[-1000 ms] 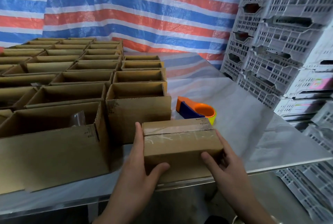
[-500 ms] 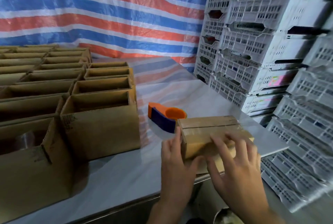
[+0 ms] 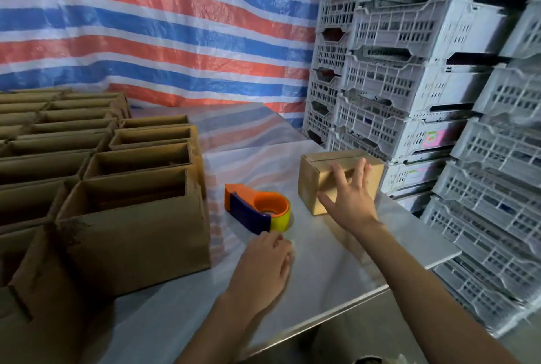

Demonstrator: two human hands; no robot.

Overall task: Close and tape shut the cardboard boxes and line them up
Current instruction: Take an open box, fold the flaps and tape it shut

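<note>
A closed, taped cardboard box (image 3: 319,172) stands on the metal table (image 3: 336,264) near its right edge. My right hand (image 3: 349,198) lies flat against the box's near side, fingers spread and straight. My left hand (image 3: 265,267) hovers low over the table with loosely curled fingers and holds nothing. Just beyond it lies an orange and blue tape dispenser (image 3: 256,210) with a yellowish roll. Several open cardboard boxes (image 3: 134,217) fill the left half of the table in rows.
Stacks of white plastic crates (image 3: 424,85) rise close along the table's right side and behind the taped box. A red, white and blue striped tarp (image 3: 161,42) hangs behind the table. The table's front edge runs just below my forearms.
The taped box has gone from the near table edge to the far right, by the crates. My left hand has let go of it and now hangs by the tape dispenser.
</note>
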